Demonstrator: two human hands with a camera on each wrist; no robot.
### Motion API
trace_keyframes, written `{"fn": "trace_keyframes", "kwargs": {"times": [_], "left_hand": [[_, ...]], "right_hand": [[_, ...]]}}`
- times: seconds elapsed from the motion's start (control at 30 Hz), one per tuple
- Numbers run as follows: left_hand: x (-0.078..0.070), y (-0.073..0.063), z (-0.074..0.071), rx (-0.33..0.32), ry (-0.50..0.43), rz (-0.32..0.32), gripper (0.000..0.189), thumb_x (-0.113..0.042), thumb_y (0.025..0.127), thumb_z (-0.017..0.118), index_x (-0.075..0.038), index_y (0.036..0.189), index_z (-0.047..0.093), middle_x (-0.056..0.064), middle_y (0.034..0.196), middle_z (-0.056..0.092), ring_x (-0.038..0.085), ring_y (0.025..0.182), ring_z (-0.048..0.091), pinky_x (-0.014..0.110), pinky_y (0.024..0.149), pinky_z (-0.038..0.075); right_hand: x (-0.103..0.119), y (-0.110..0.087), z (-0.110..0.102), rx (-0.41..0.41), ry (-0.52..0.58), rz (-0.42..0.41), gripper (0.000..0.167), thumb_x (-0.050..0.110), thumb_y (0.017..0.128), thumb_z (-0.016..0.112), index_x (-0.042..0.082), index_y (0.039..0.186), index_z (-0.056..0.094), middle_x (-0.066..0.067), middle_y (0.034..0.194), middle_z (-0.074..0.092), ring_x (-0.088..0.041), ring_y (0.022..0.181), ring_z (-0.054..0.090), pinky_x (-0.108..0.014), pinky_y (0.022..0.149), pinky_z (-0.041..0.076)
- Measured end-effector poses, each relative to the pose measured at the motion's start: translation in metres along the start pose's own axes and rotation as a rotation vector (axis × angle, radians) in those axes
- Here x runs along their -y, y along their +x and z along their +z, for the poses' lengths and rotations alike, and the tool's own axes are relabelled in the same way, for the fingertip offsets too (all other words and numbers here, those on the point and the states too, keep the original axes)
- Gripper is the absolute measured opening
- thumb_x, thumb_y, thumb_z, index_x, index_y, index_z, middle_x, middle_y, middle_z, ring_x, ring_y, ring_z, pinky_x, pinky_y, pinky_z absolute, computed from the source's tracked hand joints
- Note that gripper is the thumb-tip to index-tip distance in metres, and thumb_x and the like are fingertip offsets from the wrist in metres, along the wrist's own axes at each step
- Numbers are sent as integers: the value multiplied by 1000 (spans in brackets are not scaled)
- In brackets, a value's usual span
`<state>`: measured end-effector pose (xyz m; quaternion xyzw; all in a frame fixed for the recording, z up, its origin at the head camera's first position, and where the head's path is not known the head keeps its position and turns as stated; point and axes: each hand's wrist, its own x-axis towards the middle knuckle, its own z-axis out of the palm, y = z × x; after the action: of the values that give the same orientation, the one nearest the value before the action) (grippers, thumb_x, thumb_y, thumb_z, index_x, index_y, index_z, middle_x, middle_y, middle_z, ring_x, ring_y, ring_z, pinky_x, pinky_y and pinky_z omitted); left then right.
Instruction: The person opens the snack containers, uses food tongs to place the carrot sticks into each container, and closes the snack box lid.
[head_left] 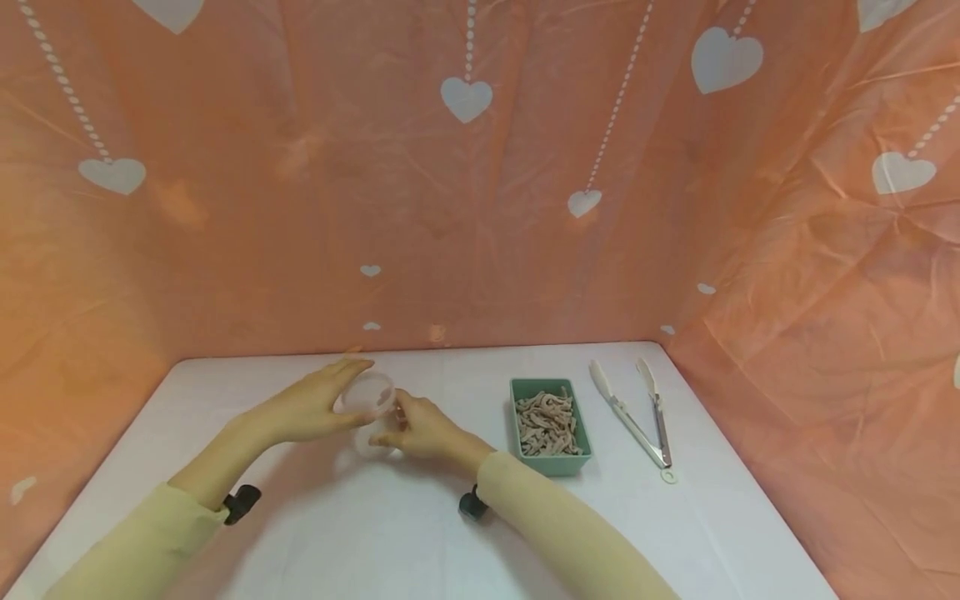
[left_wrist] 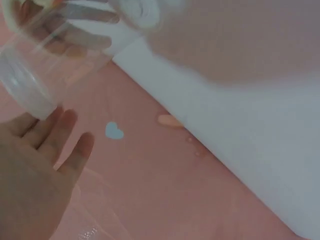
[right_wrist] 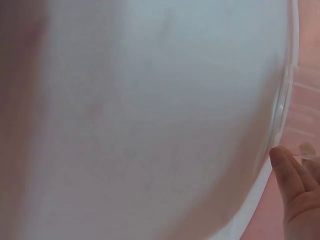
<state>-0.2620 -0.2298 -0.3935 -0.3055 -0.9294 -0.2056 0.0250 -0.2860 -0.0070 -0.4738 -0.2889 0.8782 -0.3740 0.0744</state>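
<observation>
The right hand (head_left: 429, 429) grips the clear jar (left_wrist: 75, 75) left of centre over the worktop (head_left: 375, 533); the left hand (head_left: 315, 406) spreads around its lid (left_wrist: 25, 82), apparently still on. Little seems done: brown sticks (head_left: 547, 423) fill the green box (head_left: 555, 467), tongs (head_left: 636, 427) lying unused.

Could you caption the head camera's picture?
Clear jar between left hand and right hand, with green box and open tongs nearby.
</observation>
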Motion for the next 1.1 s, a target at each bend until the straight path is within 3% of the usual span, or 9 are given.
{"fn": "trace_keyframes", "kwargs": {"times": [0.17, 0.3, 0.5, 0.67, 0.83, 0.97, 1.1], "left_hand": [[3, -2, -2, 33, -43, 39, 70, -35, 97, 73, 6, 149, 48, 26, 151, 51, 49, 142, 43, 68, 114, 36], [5, -1, 0, -14, -45, 18, 68, -34, 94, 78, 4, 144, 53, 26, 151, 50, 49, 142, 43, 68, 112, 38], [3, 4, 9, -96, 3, -54, 77, -50, 86, 82, 2, 138, 58, 28, 158, 40, 50, 138, 48, 67, 105, 46], [5, 3, 12, -92, 6, -65, 86, -57, 87, 79, 2, 144, 53, 25, 162, 35, 49, 141, 45, 68, 105, 45], [10, -4, 6, -40, -107, 11, 76, -33, 92, 80, 2, 150, 46, 28, 164, 29, 52, 147, 33, 71, 113, 35], [12, -8, 0, -13, -165, 62, 64, -11, 93, 76, 1, 150, 48, 28, 160, 37, 52, 147, 33, 71, 114, 32], [11, -9, -3, -18, -184, 73, 58, -8, 94, 75, 1, 147, 52, 28, 159, 38, 52, 146, 35, 72, 113, 33]], "right_hand": [[0, -1, 2, 7, 14, 7, 69, 44, 91, 81, 10, 144, 52, -12, 135, 67, -19, 120, 65, -32, 99, 55], [0, 0, 1, 1, 14, 2, 69, 43, 91, 81, 11, 145, 52, -11, 134, 68, -18, 119, 66, -31, 97, 56], [0, 0, -1, -3, 6, -13, 66, 43, 91, 81, 11, 143, 54, -10, 130, 70, -15, 113, 67, -28, 92, 56], [0, 0, -1, -7, 0, -11, 64, 43, 90, 82, 10, 139, 55, -9, 126, 71, -13, 109, 67, -27, 89, 56], [-1, 1, 1, -7, -6, 9, 67, 44, 90, 82, 10, 140, 55, -11, 130, 69, -17, 116, 66, -30, 94, 56], [-2, 1, 2, 0, 0, 24, 69, 45, 90, 81, 9, 142, 53, -11, 134, 68, -18, 120, 65, -33, 96, 56], [-2, 1, 2, 3, 1, 24, 71, 46, 91, 80, 10, 145, 52, -11, 136, 66, -18, 123, 64, -34, 98, 56]]}}
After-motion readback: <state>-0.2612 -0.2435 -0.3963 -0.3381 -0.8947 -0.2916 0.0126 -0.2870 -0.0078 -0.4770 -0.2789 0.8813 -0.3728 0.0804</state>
